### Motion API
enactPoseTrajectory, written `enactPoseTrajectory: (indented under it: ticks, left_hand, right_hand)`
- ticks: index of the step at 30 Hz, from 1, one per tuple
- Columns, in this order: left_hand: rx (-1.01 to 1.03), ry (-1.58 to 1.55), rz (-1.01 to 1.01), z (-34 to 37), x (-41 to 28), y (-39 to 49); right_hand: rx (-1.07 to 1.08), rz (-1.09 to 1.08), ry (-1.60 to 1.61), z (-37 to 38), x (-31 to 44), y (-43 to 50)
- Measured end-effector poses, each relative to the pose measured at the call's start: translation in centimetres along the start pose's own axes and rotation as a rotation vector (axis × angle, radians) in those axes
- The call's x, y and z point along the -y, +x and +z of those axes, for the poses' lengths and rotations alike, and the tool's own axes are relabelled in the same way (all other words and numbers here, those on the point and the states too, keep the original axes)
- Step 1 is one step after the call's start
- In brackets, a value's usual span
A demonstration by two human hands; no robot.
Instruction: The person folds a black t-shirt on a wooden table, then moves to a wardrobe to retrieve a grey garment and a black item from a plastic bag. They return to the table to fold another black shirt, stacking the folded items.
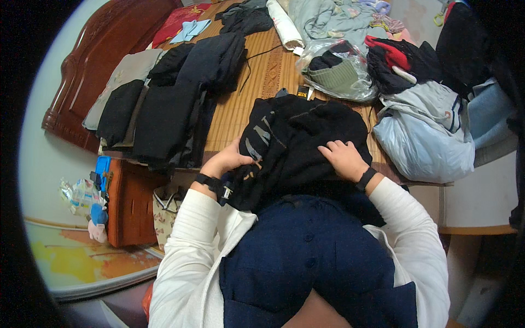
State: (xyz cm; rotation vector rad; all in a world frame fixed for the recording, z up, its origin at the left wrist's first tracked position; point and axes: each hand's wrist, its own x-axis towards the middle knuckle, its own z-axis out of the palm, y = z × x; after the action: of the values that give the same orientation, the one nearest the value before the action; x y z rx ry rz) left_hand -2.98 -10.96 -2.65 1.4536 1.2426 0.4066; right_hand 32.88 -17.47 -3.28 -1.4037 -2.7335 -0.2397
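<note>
A black garment [303, 131] with large grey lettering lies bunched at the bed's near edge, and its lower part hangs towards my lap. At its left side my left hand [229, 158] has the thumb over the cloth, with the fingers partly hidden behind the edge. My right hand [346, 160] rests on top of the garment's right part, fingers slightly spread and bent. A tag [304, 92] with a yellow patch shows at the garment's far edge.
Folded dark clothes [164, 119] are stacked to the left. On the right stand a clear plastic bag [336, 74] holding clothes and a stuffed pale plastic bag [422, 143]. Behind are a white roll [285, 24] and a grey-green quilt [328, 20]. A wooden headboard [94, 57] rises at left.
</note>
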Motion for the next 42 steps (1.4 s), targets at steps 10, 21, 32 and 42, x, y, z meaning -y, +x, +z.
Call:
enactPoseTrajectory:
  ticks: [10, 21, 32, 42]
  left_hand:
    - [-0.73, 0.215, 0.033, -6.1, 4.6, 4.9]
    - [-0.556, 0.663, -0.015, -2.0, 2.2, 3.6]
    - [-0.89, 0.601, -0.089, -5.2, 5.8, 1.3]
    - [-0.652, 0.646, -0.077, -4.7, 6.3, 1.9]
  right_hand:
    - [-0.172, 0.049, -0.109, -6.7, -3.6, 1.3]
    - [0.006, 0.7, 0.188, 0.3, -11.2, -2.0]
    - [0.127, 0.814, 0.438, 2.7, -10.5, -3.0]
    - [-0.068, 0.616, 0.429, 2.8, -10.8, -3.9]
